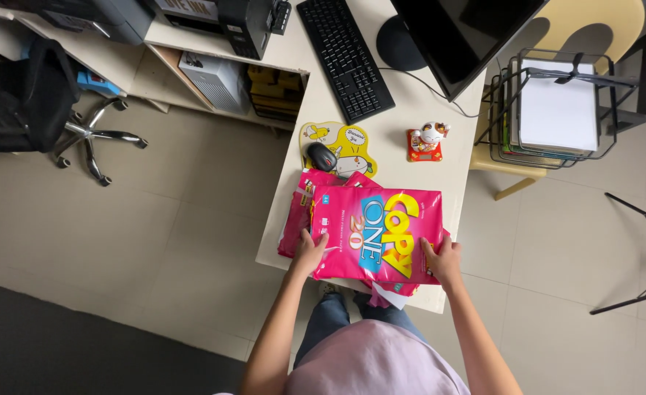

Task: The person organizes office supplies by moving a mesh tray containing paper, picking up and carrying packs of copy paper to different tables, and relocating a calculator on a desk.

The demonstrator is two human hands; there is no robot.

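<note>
head view: pale table (411, 139) on beige tiled floor (191, 219). one black keyboard (345, 55), one monitor (458, 36), one mouse (321, 156), one cat figurine (427, 140), one wire tray (561, 106). pink paper packs (378, 234), at least two, stacked at the table's near edge; left hand (308, 252) and right hand (444, 262) each grip the top pack's near corners.

Floor (191, 212): pale beige square tiles, thin grout lines; dark grey strip (59, 351) at 7 o'clock. Cream surface (411, 110) runs from centre toward 12 o'clock. Low open shelf unit (213, 51) at 11 o'clock, boxes and grey case inside. Black office chair (23, 102) on chrome star base at 10 o'clock. Yellow plastic chair (594, 22) at 1 o'clock, black wire tray rack (557, 110) on its seat. Black metal stand legs (645, 256) at 3 o'clock. Light even, soft shadows.
</note>
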